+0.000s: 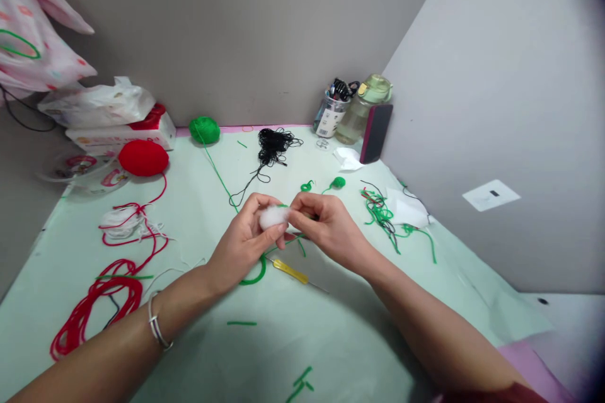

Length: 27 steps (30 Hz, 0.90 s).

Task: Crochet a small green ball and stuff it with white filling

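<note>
Head view: the left hand [243, 236] clasps the white fluff [273, 218], presumably steadying it, while the right hand [331, 223] pinches its edge, the hook [290, 271] lying bodyward of them on the desk [198, 352], seemingly to free both.

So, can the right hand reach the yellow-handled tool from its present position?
Probably yes: the yellow-handled tool lies close to the right hand, with nothing covering its handle. That hand would first have to leave the white fluff.

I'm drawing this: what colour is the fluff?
The fluff is white, best seen in the head view.
</note>
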Tool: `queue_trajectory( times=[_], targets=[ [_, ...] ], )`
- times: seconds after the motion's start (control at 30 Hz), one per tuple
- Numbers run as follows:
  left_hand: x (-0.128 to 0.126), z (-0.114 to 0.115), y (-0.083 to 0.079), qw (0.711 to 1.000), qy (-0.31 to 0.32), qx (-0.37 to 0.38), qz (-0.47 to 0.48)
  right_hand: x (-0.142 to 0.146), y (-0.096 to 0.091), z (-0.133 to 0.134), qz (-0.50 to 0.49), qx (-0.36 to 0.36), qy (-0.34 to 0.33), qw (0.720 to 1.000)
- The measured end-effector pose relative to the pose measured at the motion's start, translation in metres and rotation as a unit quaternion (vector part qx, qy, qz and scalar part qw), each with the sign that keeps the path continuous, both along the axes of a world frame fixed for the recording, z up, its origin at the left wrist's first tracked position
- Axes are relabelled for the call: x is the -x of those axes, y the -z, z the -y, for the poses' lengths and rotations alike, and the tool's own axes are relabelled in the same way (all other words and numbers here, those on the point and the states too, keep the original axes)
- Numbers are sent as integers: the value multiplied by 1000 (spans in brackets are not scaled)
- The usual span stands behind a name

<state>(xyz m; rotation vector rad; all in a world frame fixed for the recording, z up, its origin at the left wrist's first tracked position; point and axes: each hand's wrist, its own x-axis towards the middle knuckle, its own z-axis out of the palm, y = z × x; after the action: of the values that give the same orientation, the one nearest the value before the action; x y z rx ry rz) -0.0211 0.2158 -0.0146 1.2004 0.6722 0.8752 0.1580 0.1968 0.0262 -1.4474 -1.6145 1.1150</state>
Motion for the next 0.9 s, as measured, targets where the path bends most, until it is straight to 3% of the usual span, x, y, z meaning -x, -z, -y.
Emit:
queue_trajectory(
  times=[0.23, 0.47, 0.67, 0.8, 0.9],
  targets=[
    [2, 1, -3, 997, 16, -17, -70, 0, -6, 0, 2, 17, -22, 1000],
    [3, -4, -6, 997, 37, 28, -67, -8, -7, -2, 0, 37, -65, 997],
    [4, -7, -8, 996, 37, 8, -78, -3, -12, 4, -14, 34, -115, 993],
    [3, -5, -11, 996, 11, 1, -83, 3, -16, 11, 23, 17, -117, 993],
    [2, -3, -15, 995, -30, -14, -98, 3, -14, 10, -5, 24, -112, 993]
  ],
)
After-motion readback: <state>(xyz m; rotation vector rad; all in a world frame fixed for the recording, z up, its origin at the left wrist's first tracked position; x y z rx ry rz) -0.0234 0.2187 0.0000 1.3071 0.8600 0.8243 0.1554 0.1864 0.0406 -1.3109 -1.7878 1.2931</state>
